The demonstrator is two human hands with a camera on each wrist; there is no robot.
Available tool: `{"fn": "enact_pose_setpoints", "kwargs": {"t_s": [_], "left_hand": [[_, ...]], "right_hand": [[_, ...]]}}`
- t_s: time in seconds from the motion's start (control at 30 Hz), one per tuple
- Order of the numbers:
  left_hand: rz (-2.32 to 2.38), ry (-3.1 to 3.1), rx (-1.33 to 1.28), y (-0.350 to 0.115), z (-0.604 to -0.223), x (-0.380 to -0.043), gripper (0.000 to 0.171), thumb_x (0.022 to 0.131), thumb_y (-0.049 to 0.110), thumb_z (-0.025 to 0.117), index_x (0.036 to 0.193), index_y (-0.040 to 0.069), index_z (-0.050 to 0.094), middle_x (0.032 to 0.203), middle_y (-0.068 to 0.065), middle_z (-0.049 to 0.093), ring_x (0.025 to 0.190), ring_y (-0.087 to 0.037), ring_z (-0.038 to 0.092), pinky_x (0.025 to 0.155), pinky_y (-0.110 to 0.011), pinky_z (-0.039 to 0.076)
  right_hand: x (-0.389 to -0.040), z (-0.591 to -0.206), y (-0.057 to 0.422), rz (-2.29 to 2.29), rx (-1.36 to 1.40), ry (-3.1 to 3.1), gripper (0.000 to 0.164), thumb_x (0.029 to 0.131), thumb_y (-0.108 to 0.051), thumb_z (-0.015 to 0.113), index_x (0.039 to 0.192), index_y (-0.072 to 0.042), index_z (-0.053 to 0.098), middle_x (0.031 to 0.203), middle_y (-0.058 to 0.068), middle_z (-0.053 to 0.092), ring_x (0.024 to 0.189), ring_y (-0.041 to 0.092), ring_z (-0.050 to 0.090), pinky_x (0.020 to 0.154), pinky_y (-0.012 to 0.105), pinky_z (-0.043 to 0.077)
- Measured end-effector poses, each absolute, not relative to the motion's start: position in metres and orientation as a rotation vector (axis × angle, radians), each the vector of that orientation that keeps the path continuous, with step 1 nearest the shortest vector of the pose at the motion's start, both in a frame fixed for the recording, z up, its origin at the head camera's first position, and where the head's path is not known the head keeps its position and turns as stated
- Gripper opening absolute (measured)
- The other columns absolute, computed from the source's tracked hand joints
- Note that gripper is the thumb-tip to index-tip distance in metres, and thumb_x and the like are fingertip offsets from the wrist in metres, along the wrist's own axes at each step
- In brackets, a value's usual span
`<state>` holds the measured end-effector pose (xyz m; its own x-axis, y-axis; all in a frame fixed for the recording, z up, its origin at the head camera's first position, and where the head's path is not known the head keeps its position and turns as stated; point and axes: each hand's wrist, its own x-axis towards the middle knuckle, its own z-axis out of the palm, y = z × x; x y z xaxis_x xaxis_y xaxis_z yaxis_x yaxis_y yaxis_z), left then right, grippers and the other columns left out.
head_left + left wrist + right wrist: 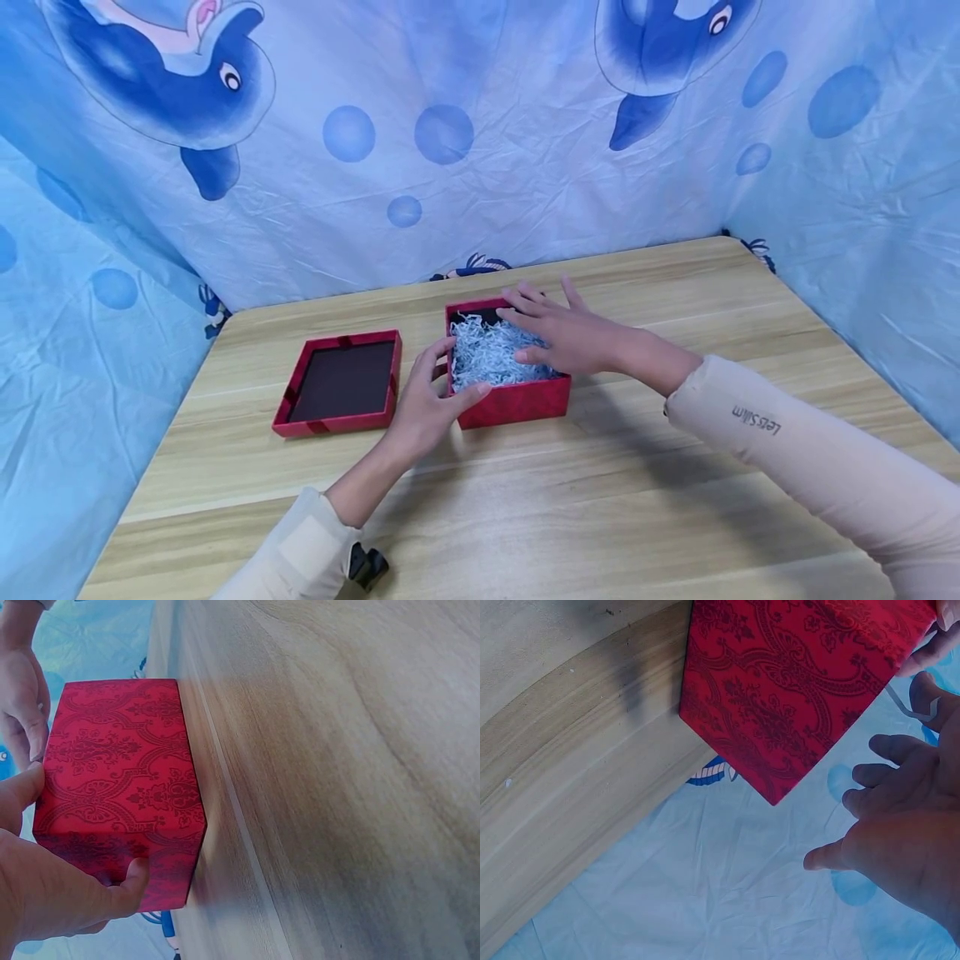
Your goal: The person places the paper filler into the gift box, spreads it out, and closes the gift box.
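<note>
A red patterned box [517, 403], filled with pale blue shredded paper [487, 354], stands on the table. My left hand [426, 408] holds the box at its near left corner, thumb at the near rim and fingers along the left wall. The left wrist view shows a fingertip [135, 881] bent against the box's side. Fingers spread, my right hand [562, 333] is over the right part of the paper. The right wrist view shows a thin pale paper strip [907, 709] sticking out by that hand's fingers; whether the fingers touch the paper is unclear.
A red lid [390, 410] with a dark inside lies upturned left of the box. Both are on a wooden table [570, 508]. A blue dolphin-print cloth [510, 200] hangs behind the table and along its sides, with dark knotted ties at its foot.
</note>
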<state>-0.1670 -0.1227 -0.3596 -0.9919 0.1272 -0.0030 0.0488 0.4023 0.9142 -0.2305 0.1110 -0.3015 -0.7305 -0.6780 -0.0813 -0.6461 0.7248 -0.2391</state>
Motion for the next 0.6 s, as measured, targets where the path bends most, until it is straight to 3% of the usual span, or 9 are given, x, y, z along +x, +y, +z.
{"fn": "enact_pose_setpoints", "kwargs": {"t_s": [0.6], "left_hand": [[1.667, 2.567, 0.146, -0.1224, -0.3593, -0.1677, 0.079, 0.084, 0.034, 0.075, 0.148, 0.023, 0.031, 0.15, 0.0, 0.028, 0.133, -0.03, 0.037, 0.097, -0.045, 0.048]], "right_hand": [[-0.2303, -0.3043, 0.1081, -0.3, -1.058, 2.779, 0.07, 0.097, -0.044, 0.052, 0.154, -0.02, 0.019, 0.161, 0.004, 0.004, 0.147, 0.025, -0.007, 0.108, 0.059, -0.02]]}}
